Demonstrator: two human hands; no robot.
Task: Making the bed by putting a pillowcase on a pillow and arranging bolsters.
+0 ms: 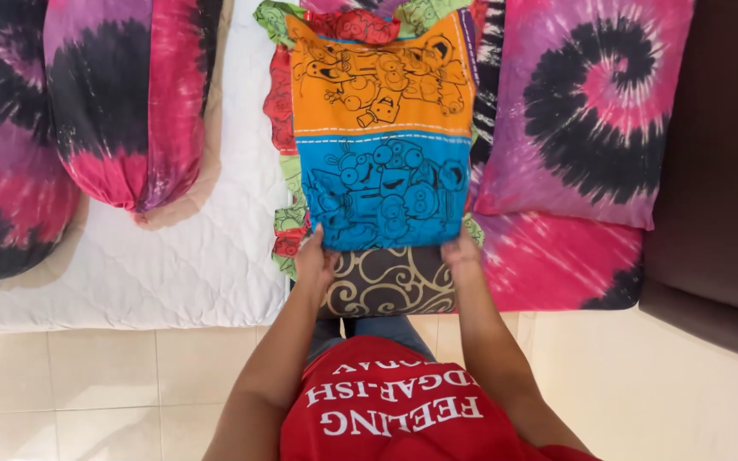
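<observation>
Left hand: I saw my left hand [315, 259] at the near left corner of the folded shirt [383, 128]. Its fingers were curled on the blue edge and held it.

Right hand: My right hand [461, 253] was at the near right corner of the same shirt. Its fingers were bent down on the blue edge. I thought it held the cloth too.

Folded shirt: It was orange on the far half and blue on the near half, with black cartoon drawings all over. It lay flat on top of a pile of clothes [282, 111]. Red and green bits of the pile stuck out on the left side.

Brown cloth: A dark brown cloth [389, 283] with pale swirls lay under the near edge of the shirt, between my two hands.

Bed: The pile sat on a white quilted mattress [190, 248], close to its near edge.

Pillows: A long round pillow [130, 94] in pink, purple and black lay well to the left. A flat pillow [587, 107] with a black swirl lay just beside the pile on the right.

Floor: Pale tiles [87, 384] were below the bed.

Me: I wore a red top [386, 410].
</observation>
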